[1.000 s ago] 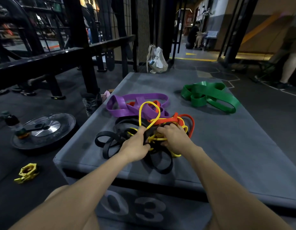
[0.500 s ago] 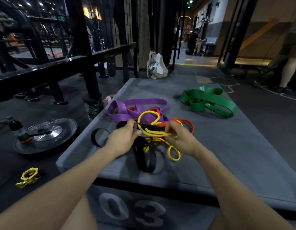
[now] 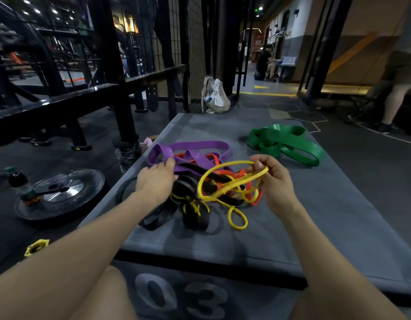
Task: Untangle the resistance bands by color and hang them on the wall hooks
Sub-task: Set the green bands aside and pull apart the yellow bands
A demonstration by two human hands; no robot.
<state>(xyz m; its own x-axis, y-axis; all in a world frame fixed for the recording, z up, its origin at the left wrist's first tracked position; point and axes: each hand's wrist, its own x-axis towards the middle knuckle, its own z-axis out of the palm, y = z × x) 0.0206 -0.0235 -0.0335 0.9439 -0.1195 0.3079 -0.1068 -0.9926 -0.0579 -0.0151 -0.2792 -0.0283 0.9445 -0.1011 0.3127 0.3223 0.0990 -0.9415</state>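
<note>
On the grey plyo box [image 3: 338,227], the green band [image 3: 289,144] lies apart from the tangle. My left hand [image 3: 157,181] presses flat on the black bands [image 3: 190,188]; my right hand [image 3: 272,179] pinches the yellow band [image 3: 225,181], lifted.

The left hand [image 3: 156,182] lies over the near end of the black bands [image 3: 193,197], so its fingertips and whatever they touch underneath cannot be made out. In the middle of the heap the orange band [image 3: 220,179] runs under the purple band [image 3: 188,153] and the yellow band [image 3: 225,188]; which strand crosses which there is beyond telling. The right hand [image 3: 272,179] covers the stretch of yellow band inside its curled fingers. The counter [image 3: 338,222] is cut off at the right edge. A standing person [image 3: 400,72] at far right shows only from the waist down, and the seated person [image 3: 265,65] in the corridor is too small to read.
</note>
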